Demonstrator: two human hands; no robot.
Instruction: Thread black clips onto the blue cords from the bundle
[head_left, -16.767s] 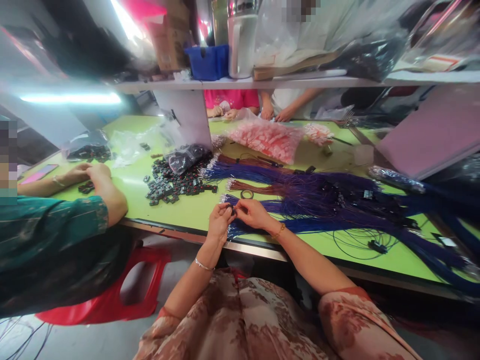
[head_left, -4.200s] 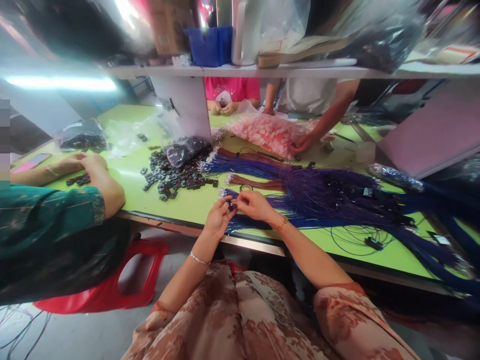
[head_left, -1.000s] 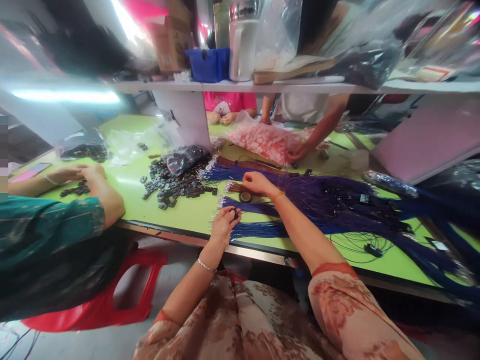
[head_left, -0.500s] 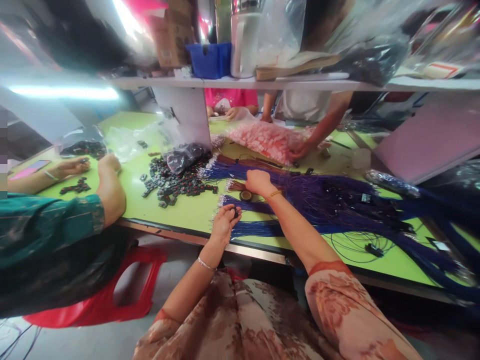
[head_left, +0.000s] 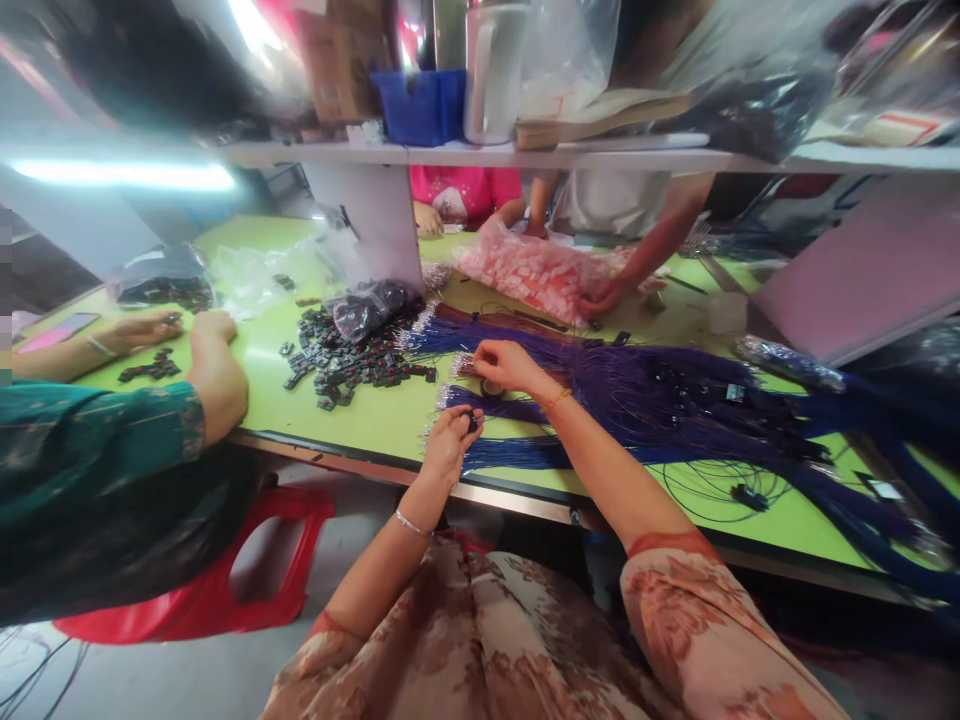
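Black connector (head_left: 470,421) | in our left hand's (head_left: 445,447) curled, partly open fingers, over worktable's (head_left: 375,422) front edge | our right hand (head_left: 506,365) at brown wires (head_left: 465,367), grip unclear | connector heap (head_left: 352,370) loose left, blue wires (head_left: 517,454) bundled; finished share unclear.

From my remote seat I take this for a workshop doing small-part assembly by hand. A long green worktable (head_left: 382,418) carries loose black parts (head_left: 349,370) at eleven o'clock, bundled wires (head_left: 630,385) at two and a bag of pink pieces (head_left: 525,268) at twelve. I see a cluttered shelf (head_left: 465,155) above it and people's hands at ten and twelve.
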